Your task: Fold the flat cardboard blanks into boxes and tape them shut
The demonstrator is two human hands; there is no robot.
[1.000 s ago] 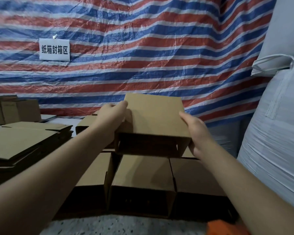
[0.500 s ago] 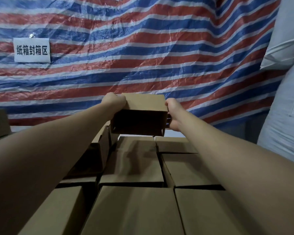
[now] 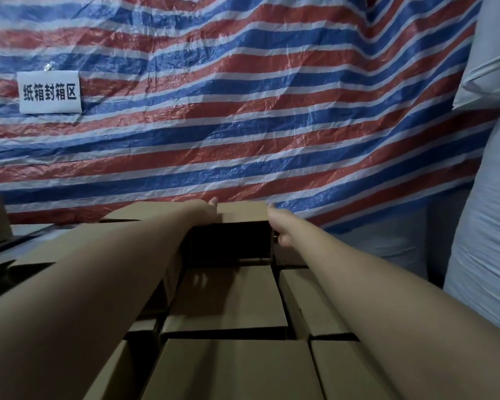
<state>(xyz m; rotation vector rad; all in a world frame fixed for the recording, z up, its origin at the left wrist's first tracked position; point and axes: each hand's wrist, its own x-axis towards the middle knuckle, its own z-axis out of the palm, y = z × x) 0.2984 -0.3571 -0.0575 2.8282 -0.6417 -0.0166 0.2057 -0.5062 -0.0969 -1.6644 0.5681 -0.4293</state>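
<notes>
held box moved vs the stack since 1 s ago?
Yes. The open-ended box between the left hand and right hand has gone away from the person, from above the near boxes to the far row of the stack, by the striped tarp.

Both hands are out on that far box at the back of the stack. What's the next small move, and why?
Probably let go and draw both hands back. The box looks level with the back row, against the striped tarp. The left hand and right hand flank it.

Both forearms are bare to the frame's edge (no sleeve shows), and the left hand [image 3: 207, 210] and right hand [image 3: 277, 229] wear no gloves.
</notes>
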